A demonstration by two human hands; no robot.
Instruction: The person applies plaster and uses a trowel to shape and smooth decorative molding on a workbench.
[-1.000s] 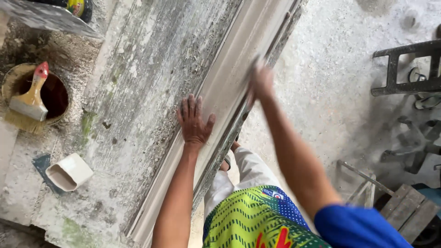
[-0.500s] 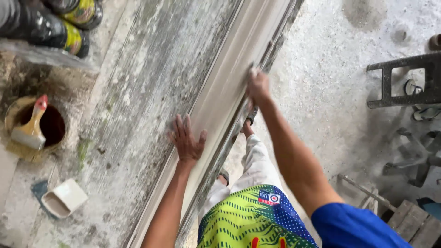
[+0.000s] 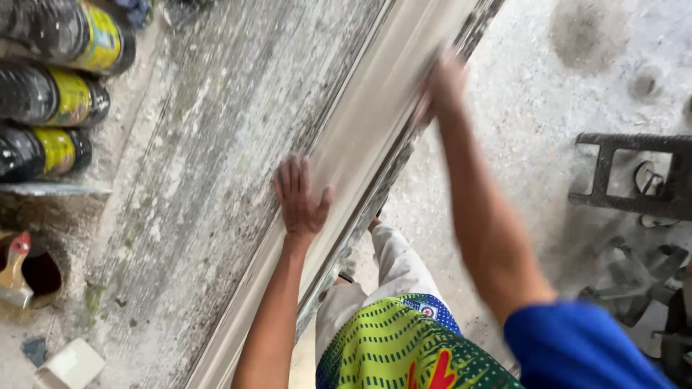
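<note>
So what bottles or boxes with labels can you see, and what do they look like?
Three dark bottles: lying side by side at the top left, each round with a yellow and green label.
Small badge: on the patterned cloth at the bottom, squarish, white with blue and red.
No screens or signs.

Single head-worn view, aimed steeply downward from above the wearer's own arms, close over the long pale moulded plaster strip (image 3: 346,180) running diagonally along the grey stained worktable (image 3: 209,180), with dusty concrete floor (image 3: 548,144) filling the right side and dark lying bottles (image 3: 50,94) at upper left.
</note>
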